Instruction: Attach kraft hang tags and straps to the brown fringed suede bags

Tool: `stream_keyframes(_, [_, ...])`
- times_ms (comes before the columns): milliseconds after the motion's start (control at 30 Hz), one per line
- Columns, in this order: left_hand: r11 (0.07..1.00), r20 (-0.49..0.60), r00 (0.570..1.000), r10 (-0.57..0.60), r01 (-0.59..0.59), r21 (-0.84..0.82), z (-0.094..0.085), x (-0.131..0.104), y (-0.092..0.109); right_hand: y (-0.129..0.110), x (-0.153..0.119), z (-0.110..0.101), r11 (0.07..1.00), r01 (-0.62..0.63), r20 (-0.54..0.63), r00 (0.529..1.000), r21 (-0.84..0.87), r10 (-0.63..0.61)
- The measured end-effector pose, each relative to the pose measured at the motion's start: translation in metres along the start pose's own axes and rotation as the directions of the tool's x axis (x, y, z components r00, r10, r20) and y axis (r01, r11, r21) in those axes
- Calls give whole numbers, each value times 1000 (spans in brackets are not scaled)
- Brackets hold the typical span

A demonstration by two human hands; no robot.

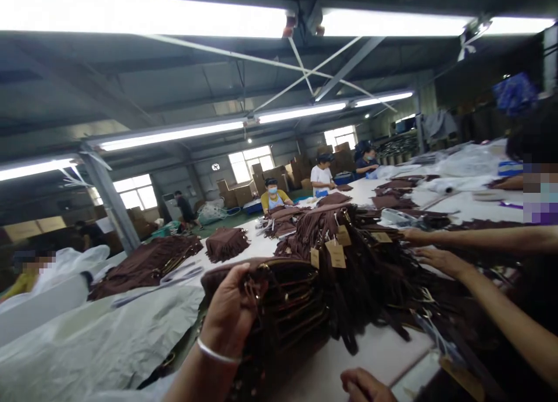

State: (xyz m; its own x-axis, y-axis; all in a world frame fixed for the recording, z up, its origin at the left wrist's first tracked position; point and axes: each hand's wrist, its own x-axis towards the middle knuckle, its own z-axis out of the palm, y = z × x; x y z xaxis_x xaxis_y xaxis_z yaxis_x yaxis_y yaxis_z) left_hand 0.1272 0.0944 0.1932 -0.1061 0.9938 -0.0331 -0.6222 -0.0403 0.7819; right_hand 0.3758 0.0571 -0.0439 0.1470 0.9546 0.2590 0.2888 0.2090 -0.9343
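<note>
My left hand (229, 312), with a silver bangle at its wrist, grips the near end of a stack of dark brown zippered bags (290, 297). Its fingers curl over the top bag's edge. Low in the frame is my right hand (364, 384), its fingers curled above the white table (375, 355); what it holds, if anything, is hidden. Beyond the stack lies a large pile of brown fringed bags (318, 228), with tan paper tags (335, 254) hanging from it.
Another person's two hands (442, 262) reach into the pile from the right. More brown bags (146, 262) lie at the left, beside white plastic sheeting (122, 338). Several people work farther down the table. Long lamps (165, 10) hang overhead.
</note>
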Motion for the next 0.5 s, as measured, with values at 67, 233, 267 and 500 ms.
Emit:
stream_keyframes(67, [996, 89, 992, 92, -93, 5, 27, 16, 26, -13, 43, -69, 988, 102, -112, 987, -117, -115])
stream_keyframes(233, [958, 265, 922, 282, -283, -36, 105, 78, 56, -20, 148, -214, 972, 150, -301, 933, -179, -199])
stream_keyframes(267, [952, 300, 905, 301, -301, -46, 122, 92, 57, -18, 156, -223, 969, 162, -309, 927, -188, -215])
stream_keyframes(500, [887, 470, 866, 174, -345, 308, 207, 163, -13, -12, 113, -146, 937, 285, -229, 916, -203, -328])
